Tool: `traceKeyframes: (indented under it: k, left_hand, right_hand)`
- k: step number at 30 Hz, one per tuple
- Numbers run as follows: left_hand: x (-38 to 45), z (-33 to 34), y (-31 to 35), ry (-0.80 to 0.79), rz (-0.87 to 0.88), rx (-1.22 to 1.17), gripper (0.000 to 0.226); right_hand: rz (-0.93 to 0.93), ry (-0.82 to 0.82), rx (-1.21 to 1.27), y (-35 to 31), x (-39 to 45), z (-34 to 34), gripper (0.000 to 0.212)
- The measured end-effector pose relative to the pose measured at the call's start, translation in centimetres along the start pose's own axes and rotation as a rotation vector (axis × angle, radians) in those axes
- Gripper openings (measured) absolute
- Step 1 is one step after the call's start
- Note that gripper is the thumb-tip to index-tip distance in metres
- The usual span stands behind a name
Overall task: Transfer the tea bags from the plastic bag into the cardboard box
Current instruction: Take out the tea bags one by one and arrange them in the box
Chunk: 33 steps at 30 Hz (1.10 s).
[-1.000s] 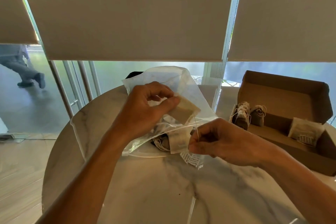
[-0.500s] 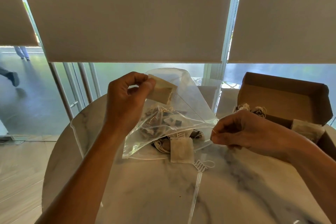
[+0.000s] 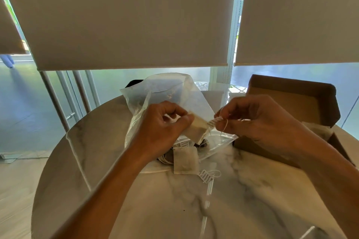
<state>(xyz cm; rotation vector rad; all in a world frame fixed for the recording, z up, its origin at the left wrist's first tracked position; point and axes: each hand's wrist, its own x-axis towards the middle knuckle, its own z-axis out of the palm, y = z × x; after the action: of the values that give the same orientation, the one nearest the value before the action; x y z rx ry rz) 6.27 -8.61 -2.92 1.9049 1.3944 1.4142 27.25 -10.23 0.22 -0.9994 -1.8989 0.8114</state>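
Observation:
My left hand (image 3: 163, 128) pinches a beige tea bag (image 3: 197, 129) above the clear plastic bag (image 3: 169, 91), which lies open on the round marble table (image 3: 174, 200). My right hand (image 3: 256, 120) pinches that tea bag's white paper tag (image 3: 214, 121) and its string, close to the left hand. A second tea bag (image 3: 184, 159) lies half out of the plastic bag's mouth, its tag (image 3: 206, 175) on the marble. More tea bags show dimly inside the bag. The open brown cardboard box (image 3: 291, 93) stands at the right, its inside mostly hidden behind my right hand.
Roller blinds and glass panes rise right behind the table's far edge. A dark object (image 3: 134, 83) peeks out behind the plastic bag. The table's rim curves round at the left, with wooden floor below it.
My left hand has come down from its raised position with the tea bag. My right hand has moved up and left to meet it, now holding the tag and string.

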Motion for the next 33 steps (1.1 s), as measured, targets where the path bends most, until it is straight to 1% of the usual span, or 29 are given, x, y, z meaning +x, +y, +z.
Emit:
traceKeyframes:
  k: [2, 5, 7, 12, 15, 17, 19, 22, 26, 29, 31, 33]
  left_hand:
    - [-0.3, 0.5, 0.5, -0.034, 0.031, -0.023, 0.008]
    - [-0.8, 1.1, 0.9, -0.063, 0.093, 0.019, 0.007]
    - [-1.0, 1.4, 0.8, -0.072, 0.118, 0.051, 0.007]
    - [-1.1, 1.5, 0.1, -0.161, 0.228, 0.262, 0.008]
    - [-1.2, 1.7, -0.1, -0.188, 0.25, 0.34, 0.008]
    - [-1.2, 1.7, -0.1, -0.201, 0.27, 0.374, 0.012]
    - [-1.1, 1.8, -0.1, -0.217, 0.283, 0.392, 0.014]
    - [-1.1, 1.9, -0.2, -0.237, 0.279, 0.401, 0.014]
    - [-1.0, 1.6, -0.5, -0.274, 0.364, 0.424, 0.029]
    - [-1.0, 1.2, -0.7, -0.31, 0.343, 0.459, 0.03]
    - [-0.9, 1.0, -0.9, -0.323, 0.34, 0.446, 0.032]
    - [-0.8, 1.0, -1.1, -0.321, 0.343, 0.421, 0.033]
  right_hand:
    - [0.052, -0.002, -0.116, 0.2, 0.1, 0.1, 0.005]
    - [0.11, -0.035, -0.14, 0.3, 0.2, 0.4, 0.004]
    - [0.124, -0.029, -0.148, 0.5, 0.1, 0.5, 0.006]
    - [0.152, 0.091, -0.249, 0.6, -0.7, -1.9, 0.016]
    - [0.211, 0.189, -0.422, 0.9, -1.5, -5.1, 0.016]
    - [0.283, 0.213, -0.565, 1.5, -1.7, -7.8, 0.019]
    - [0.381, 0.192, -0.674, 2.3, -2.0, -10.5, 0.02]
    - [0.512, 0.158, -0.776, 3.7, -2.2, -13.7, 0.018]
    - [0.664, 0.126, -0.927, 6.3, -2.3, -15.1, 0.017]
    - [0.733, 0.127, -0.977, 8.6, -2.3, -15.3, 0.012]
    - [0.755, 0.148, -0.995, 9.8, -2.4, -15.2, 0.017]
    - [0.736, 0.186, -1.015, 10.4, -2.6, -14.9, 0.019]
